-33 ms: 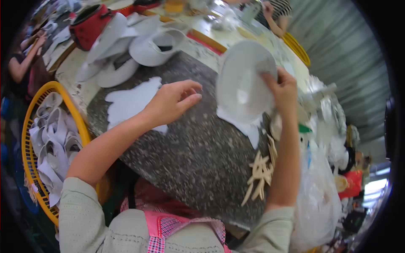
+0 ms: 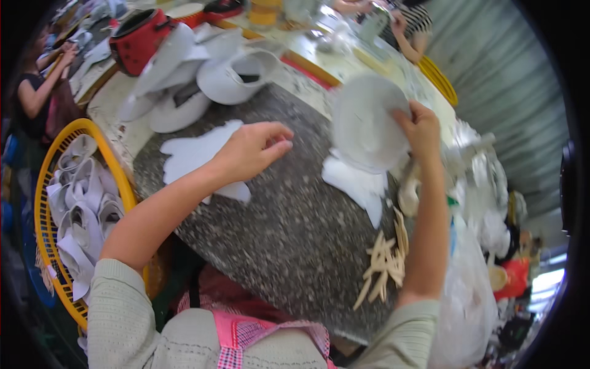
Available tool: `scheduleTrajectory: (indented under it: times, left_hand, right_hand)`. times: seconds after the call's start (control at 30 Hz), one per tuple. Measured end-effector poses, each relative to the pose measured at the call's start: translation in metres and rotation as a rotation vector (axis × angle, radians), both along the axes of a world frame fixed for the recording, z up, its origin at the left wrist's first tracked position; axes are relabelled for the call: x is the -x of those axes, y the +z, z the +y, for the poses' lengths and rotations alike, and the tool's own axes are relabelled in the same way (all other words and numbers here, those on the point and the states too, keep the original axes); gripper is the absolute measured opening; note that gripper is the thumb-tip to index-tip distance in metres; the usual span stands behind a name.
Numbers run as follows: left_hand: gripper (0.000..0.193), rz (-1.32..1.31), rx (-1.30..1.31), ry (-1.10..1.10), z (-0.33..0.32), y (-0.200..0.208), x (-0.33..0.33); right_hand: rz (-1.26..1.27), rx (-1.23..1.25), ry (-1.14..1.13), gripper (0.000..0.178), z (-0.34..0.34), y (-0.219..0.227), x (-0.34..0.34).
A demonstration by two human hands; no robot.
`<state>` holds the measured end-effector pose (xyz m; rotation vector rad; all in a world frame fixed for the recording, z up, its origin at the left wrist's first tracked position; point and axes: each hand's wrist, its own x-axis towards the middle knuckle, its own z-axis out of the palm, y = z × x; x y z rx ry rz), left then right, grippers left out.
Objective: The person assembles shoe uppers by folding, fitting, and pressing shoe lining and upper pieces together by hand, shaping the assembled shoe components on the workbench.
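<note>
A pale, shallow, bowl-like piece point(image 2: 365, 132) is held up over the right side of the dark speckled board, its surface blurred. My right hand point(image 2: 424, 132) pinches its right rim, thumb over the face. My left hand point(image 2: 255, 147) hovers left of it, fingers loosely bent and thumb apart, with nothing in it. Partly under the left wrist lies a stack of flat white cut pieces point(image 2: 193, 150). More flat white pieces point(image 2: 356, 184) rest on the board below the bowl-like piece, which covers some of them.
Curved white parts point(image 2: 230, 83) are heaped at the far left beside a red pot point(image 2: 138, 46). A yellow basket point(image 2: 126, 184) of white parts stands left. Small pale sticks point(image 2: 384, 264) lie near my right forearm, plastic bags point(image 2: 461, 295) beyond. Two other people work at the back.
The bowl-like piece and my right hand have shifted slightly right and down, and the piece has tilted. My left hand looks nearly unchanged. The whole view has shifted a little.
</note>
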<state>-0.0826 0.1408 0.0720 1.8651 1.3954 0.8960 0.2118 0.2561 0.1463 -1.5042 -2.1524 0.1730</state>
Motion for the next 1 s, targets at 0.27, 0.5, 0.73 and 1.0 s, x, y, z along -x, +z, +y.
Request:
scheduleTrajectory:
  times: [0.27, 0.5, 0.73, 1.0]
  left_hand:
    - [0.029, 0.633, -0.613, 0.221, 0.095, -0.007, 0.075]
    - [0.030, 0.154, -0.528, 0.226, 0.058, 0.047, 0.010]
    - [0.019, 0.216, -0.731, -0.001, 0.000, 0.017, -0.004]
    - [0.017, 0.389, -0.644, 0.037, 0.066, 0.008, 0.053]
  right_hand:
    - [-0.211, -0.496, 0.133, 0.028, 0.043, -0.047, 0.039]
    - [0.672, 0.254, 0.301, 0.047, -0.052, -0.103, 0.157]
    - [1.654, 0.554, 0.384, 0.024, -0.100, -0.117, 0.140]
    - [1.672, 0.323, 0.406, 0.014, -0.117, -0.122, 0.107]
